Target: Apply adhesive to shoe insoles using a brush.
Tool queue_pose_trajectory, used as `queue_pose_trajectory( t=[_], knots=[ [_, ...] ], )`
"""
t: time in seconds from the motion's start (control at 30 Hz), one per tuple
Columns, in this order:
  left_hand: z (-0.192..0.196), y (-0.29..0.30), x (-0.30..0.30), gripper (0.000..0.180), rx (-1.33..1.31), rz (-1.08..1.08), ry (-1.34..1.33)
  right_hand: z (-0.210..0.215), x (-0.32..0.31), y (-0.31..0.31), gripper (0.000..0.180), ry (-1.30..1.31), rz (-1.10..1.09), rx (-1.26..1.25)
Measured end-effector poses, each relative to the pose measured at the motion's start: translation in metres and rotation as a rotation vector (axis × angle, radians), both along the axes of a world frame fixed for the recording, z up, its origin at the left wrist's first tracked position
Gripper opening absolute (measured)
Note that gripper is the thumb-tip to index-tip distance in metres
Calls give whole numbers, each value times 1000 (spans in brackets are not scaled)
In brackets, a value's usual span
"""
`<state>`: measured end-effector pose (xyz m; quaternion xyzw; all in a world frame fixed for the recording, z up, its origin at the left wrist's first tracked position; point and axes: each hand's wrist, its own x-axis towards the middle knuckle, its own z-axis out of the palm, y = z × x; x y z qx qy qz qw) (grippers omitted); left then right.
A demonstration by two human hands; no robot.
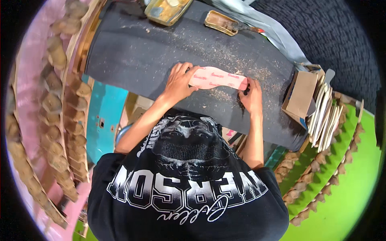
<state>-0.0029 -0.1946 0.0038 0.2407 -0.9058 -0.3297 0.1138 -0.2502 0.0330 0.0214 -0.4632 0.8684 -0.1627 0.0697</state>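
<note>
A pale pink insole point(218, 78) with red printing lies lengthwise between my two hands, over the dark worktable point(128, 52). My left hand point(180, 82) grips its left end, thumb at the near edge and fingers at the far edge. Its darker pink right end is pinched in my right hand point(252, 96), between thumb and fingers. Whether the insole rests on the tabletop or is held just above it, I cannot tell.
Pale shavings point(257, 72) litter the tabletop. A yellowish tray point(167, 20) and a smaller container point(217, 25) with a brush point(251, 29) stand at the far edge. An open cardboard box point(299, 94) and stacked pale sheets point(323, 116) sit right. Racks of brown shapes point(52, 104) flank both sides.
</note>
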Motion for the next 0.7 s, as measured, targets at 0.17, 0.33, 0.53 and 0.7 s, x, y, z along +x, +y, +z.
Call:
queue_pose_trajectory(
  t=[0.17, 0.33, 0.53, 0.7],
  knots=[
    [19, 32, 35, 81, 186, 231, 106, 10, 8, -19, 63, -425, -89, -105],
    [29, 91, 93, 77, 112, 567, 217, 20, 35, -42, 62, -520, 189, -136],
    [38, 201, 171, 82, 96, 1012, 217, 5, 100, -59, 56, -766, 490, -122],
    [-3, 312, 227, 73, 227, 1394, 478, -14, 185, -43, 50, -887, 762, -48]
  ],
)
